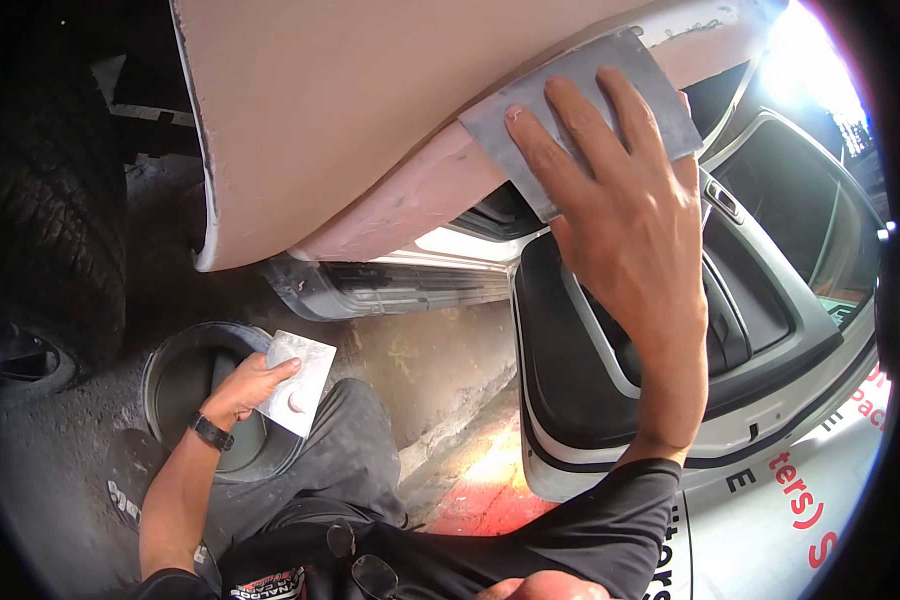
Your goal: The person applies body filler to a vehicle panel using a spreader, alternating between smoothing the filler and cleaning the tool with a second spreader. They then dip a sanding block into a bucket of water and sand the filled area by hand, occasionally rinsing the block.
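My right hand [620, 200] lies with fingers spread over a grey sheet [670, 90], pressing it flat against the lower edge of a pinkish-beige vehicle panel [330, 100]. Under the fingers the sheet bends along the panel's contour. Lower left, my left hand [250, 385] grips a whitish rectangular pad or sheet [310, 365] between thumb and fingers, above the rim of a dark bucket [155, 370]. A dark watch [212, 432] is on the left wrist.
An open vehicle door [570, 370] with a black inner trim stands at the right. A tyre [50, 210] is at the far left. The dark sill [400, 290] runs below the panel. White lettered bodywork [760, 540] shows at the lower right.
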{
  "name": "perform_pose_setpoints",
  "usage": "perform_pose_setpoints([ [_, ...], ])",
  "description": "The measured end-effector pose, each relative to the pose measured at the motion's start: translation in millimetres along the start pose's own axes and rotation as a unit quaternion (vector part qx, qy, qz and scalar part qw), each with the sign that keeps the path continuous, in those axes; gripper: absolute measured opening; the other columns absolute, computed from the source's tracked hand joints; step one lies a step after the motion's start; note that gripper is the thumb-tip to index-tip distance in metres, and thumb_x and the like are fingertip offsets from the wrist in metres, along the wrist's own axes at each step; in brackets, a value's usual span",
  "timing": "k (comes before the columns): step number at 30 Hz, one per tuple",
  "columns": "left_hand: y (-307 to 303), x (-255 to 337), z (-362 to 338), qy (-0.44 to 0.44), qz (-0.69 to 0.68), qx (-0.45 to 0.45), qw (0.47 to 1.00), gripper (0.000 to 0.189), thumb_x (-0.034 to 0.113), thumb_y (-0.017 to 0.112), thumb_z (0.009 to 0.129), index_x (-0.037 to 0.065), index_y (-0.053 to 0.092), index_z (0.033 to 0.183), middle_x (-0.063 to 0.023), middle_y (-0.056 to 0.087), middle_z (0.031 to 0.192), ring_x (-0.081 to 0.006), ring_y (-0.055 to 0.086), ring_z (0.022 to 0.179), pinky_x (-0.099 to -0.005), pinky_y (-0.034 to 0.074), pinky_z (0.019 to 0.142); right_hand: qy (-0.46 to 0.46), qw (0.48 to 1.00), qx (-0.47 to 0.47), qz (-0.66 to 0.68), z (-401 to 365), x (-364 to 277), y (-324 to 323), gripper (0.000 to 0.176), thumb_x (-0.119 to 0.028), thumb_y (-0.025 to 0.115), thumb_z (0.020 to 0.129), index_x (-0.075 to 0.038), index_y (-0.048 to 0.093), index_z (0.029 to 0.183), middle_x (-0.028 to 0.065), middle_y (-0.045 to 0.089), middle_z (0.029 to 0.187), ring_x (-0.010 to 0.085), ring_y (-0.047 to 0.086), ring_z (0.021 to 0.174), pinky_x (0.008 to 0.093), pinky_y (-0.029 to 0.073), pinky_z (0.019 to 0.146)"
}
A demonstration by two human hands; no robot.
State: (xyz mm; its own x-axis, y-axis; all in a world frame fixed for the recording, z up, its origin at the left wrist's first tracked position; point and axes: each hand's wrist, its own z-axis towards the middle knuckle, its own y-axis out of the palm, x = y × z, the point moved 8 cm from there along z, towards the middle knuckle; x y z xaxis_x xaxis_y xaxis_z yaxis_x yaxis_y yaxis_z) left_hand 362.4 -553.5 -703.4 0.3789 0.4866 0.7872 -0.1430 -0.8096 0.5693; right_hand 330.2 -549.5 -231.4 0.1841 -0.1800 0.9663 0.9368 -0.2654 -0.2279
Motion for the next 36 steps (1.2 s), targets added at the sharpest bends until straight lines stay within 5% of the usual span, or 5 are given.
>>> perform_pose_setpoints([
  [12, 4.2, 5.6, -3.8, 0.003, -0.016, 0.003, 1.0, 0.035, 0.025, 0.063, 0.102, -0.005, 0.066, 0.119, -0.0068, 0.073, 0.104, -0.0117, 0.068, 0.088, -0.0289, 0.055, 0.076, -0.011, 0.999, -0.029, -0.012, 10.0, -0.1, 3.9, 0.073, -0.005, 0.082, 0.062, -0.024, 0.062, 0.13, -0.0008, 0.057, 0.133, 0.0279, 0.049, 0.133, 0.0493, 0.05, 0.094],
  [23, 2.4, -3.4, 2.8, 0.004, -0.022, -0.006, 1.0, 0.036, 0.025, 0.063, 0.102, -0.005, 0.066, 0.121, -0.0075, 0.072, 0.105, -0.0123, 0.068, 0.089, -0.0291, 0.055, 0.076, 0.04, 0.998, -0.024, 0.052, -23.6, 9.2, 1.2, 0.079, -0.003, 0.08, 0.055, -0.025, 0.067, 0.129, 0.0003, 0.057, 0.14, 0.032, 0.048, 0.135, 0.0609, 0.04, 0.109],
  [31, 0.6, -0.8, 2.5, 0.017, -0.045, 0.014, 0.999, 0.035, 0.023, 0.066, 0.1, -0.008, 0.065, 0.117, -0.0102, 0.073, 0.1, -0.015, 0.071, 0.08, -0.0316, 0.059, 0.068, -0.015, 0.999, 0.013, 0.045, -10.3, -10.5, 5.7, 0.077, -0.006, 0.08, 0.057, -0.024, 0.066, 0.131, 0.0017, 0.056, 0.14, 0.0333, 0.048, 0.135, 0.0654, 0.039, 0.108],
  [36, 2.5, 5.0, -4.0, -0.009, 0.001, 0.014, 1.0, 0.035, 0.024, 0.063, 0.102, -0.005, 0.066, 0.12, -0.0062, 0.072, 0.103, -0.0109, 0.068, 0.087, -0.0283, 0.055, 0.074, 0.002, 0.996, 0.029, 0.086, -19.4, -7.2, 25.8, 0.074, -0.007, 0.08, 0.058, -0.023, 0.067, 0.129, 0.0026, 0.056, 0.139, 0.0341, 0.047, 0.136, 0.0655, 0.037, 0.109],
])
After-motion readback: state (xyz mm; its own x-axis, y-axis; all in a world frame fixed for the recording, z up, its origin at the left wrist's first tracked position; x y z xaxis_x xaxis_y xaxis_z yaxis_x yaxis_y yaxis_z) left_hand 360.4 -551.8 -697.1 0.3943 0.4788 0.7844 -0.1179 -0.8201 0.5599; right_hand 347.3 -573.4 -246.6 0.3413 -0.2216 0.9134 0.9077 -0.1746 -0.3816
